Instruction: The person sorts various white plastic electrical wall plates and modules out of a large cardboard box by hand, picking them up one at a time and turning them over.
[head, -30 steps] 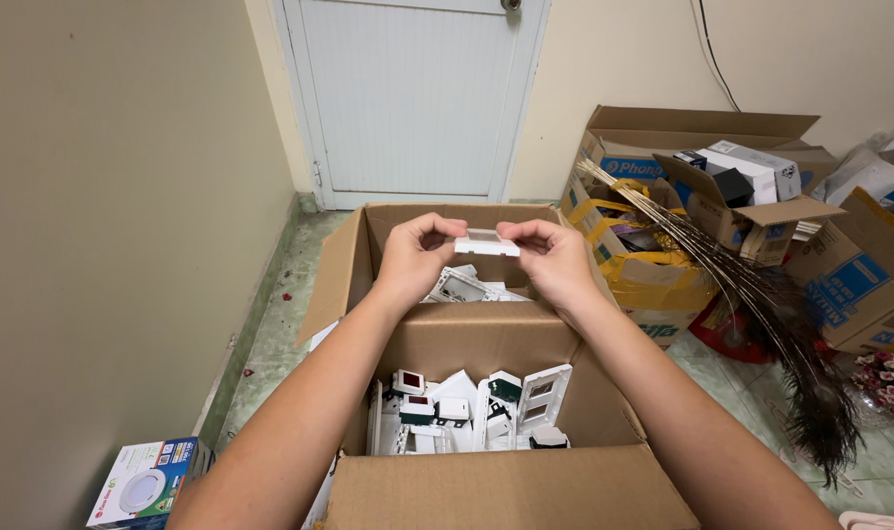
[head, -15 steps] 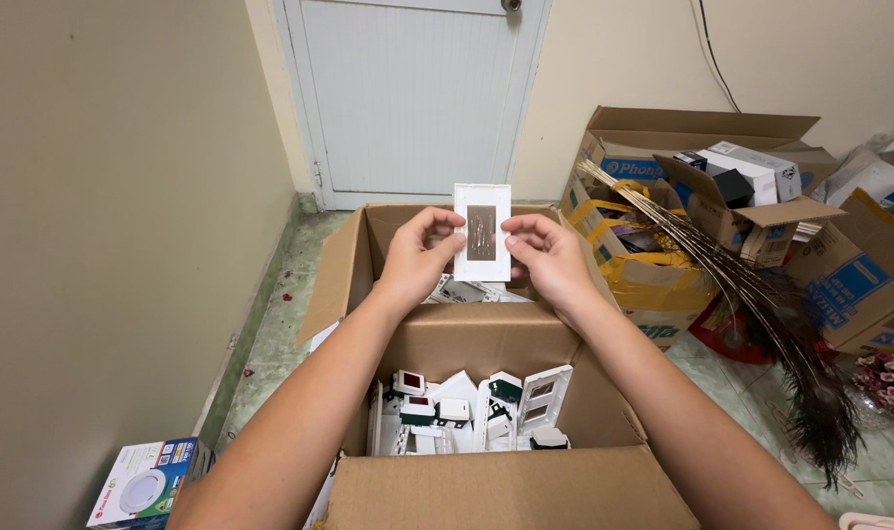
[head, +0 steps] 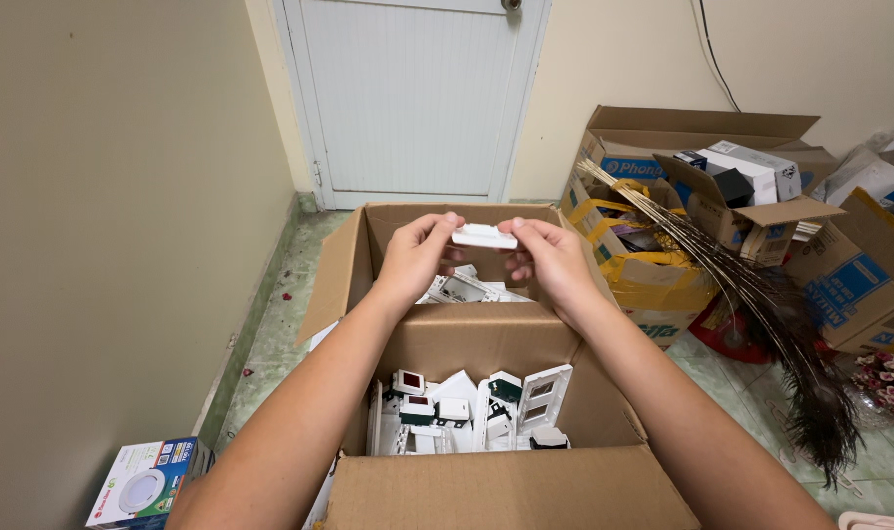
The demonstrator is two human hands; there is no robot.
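Above the far half of the open cardboard box point(head: 486, 344), a small white switch plate point(head: 484, 236) held flat, edge-on to the camera, pinched at its two ends. Left hand point(head: 417, 257) raised from an outstretched forearm, fingers curled, gripping the plate's left end with thumb and fingertips. Right hand point(head: 553, 260) mirrored opposite, closed on the right end the same way. Directly beneath, more white plates point(head: 461, 288) piled in the box's far compartment; in the near compartment, past a cardboard divider, white switch modules and frames point(head: 471, 407) standing on edge. On the floor at the right, other opened cartons point(head: 707, 211) and a bundle of peacock feathers point(head: 761, 314). Near the floor's left edge by the wall, a small printed lamp box point(head: 142, 483). Behind, a closed pale door point(head: 412, 98).
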